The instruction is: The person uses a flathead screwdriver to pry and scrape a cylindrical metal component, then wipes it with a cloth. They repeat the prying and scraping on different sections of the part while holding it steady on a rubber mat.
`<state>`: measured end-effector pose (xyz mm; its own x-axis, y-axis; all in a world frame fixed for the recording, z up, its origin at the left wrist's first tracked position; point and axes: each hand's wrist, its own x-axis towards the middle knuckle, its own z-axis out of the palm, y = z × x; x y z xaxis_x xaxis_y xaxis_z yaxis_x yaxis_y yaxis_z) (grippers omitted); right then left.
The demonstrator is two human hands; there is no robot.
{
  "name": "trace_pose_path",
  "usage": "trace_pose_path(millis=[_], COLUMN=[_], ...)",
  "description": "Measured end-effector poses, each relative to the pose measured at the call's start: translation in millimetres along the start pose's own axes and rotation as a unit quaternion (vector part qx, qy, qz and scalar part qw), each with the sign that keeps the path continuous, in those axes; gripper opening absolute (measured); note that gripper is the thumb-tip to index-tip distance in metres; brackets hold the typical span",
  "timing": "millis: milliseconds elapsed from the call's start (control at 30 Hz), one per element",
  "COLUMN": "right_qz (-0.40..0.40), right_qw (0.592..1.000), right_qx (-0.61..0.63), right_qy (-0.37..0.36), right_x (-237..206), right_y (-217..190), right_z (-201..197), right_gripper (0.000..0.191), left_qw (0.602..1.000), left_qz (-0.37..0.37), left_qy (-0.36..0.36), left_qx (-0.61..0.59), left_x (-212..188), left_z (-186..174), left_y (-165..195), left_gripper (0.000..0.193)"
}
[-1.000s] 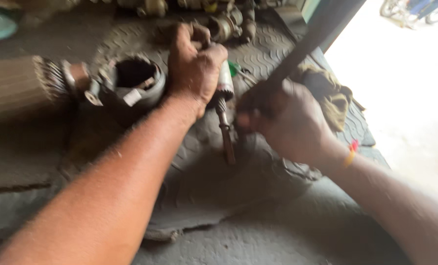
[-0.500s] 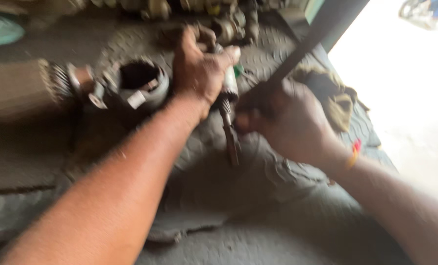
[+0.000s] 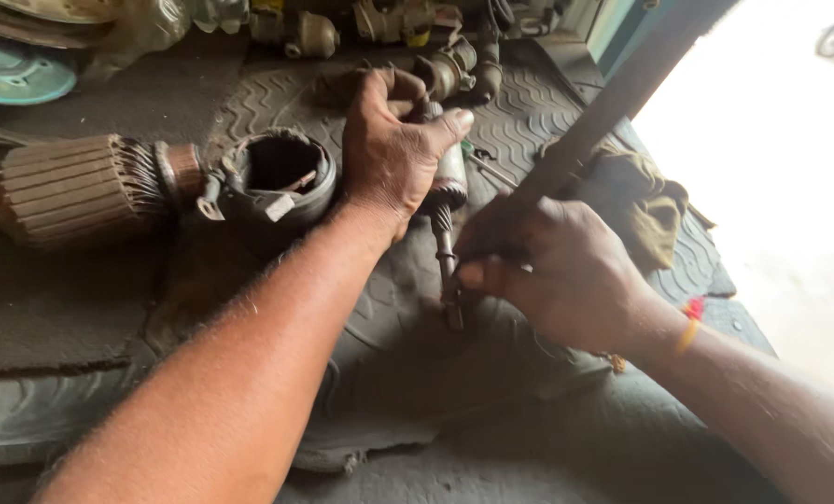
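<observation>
My left hand (image 3: 393, 149) is closed round the upper end of a greasy metal shaft part (image 3: 445, 229) that lies on a dark rubber mat (image 3: 277, 103). The part's thin splined end points toward me. My right hand (image 3: 561, 275) grips a long dark flat bar (image 3: 613, 107) that slants up to the right, and its fingers rest against the shaft's lower tip. Both hands are close together at the middle of the mat.
A ribbed motor armature (image 3: 81, 187) lies at the left beside a round open metal housing (image 3: 272, 177). Several small metal parts (image 3: 389, 23) crowd the far edge. A crumpled olive rag (image 3: 645, 201) sits right. A teal disc (image 3: 15, 70) is top left.
The view has shifted slightly. Both hands keep their hold, and the shaft stays in about the same spot on the mat.
</observation>
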<state>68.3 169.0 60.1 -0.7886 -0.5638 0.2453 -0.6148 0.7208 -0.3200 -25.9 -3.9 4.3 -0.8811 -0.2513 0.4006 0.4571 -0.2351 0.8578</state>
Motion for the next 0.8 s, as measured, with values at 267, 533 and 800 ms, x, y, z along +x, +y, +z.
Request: trace_pose_path(millis=[267,533,800], right_qz=[0.061,0.113,0.022], right_qw=[0.982,0.984,0.991], right_qx=[0.176,0.131,0.122], right_qy=[0.037,0.036,0.052], right_x=[0.2,0.8,-1.0], right_y=[-1.9,-13.7,-6.2], right_z=[-2.1,-8.5,-4.6], right_gripper=[0.020,0.017,0.017], left_qw=[0.998,0.999,0.999], left_qz=[-0.041,-0.033,-0.023], left_qy=[-0.002,0.008,-0.008], left_qx=[-0.040,0.008,-0.034], left_x=[1.2,0.8,-1.5], left_z=[-3.8,-2.6,-0.6], left_y=[1.2,-0.1,-5.1], left_gripper=[0.037,0.036,0.038])
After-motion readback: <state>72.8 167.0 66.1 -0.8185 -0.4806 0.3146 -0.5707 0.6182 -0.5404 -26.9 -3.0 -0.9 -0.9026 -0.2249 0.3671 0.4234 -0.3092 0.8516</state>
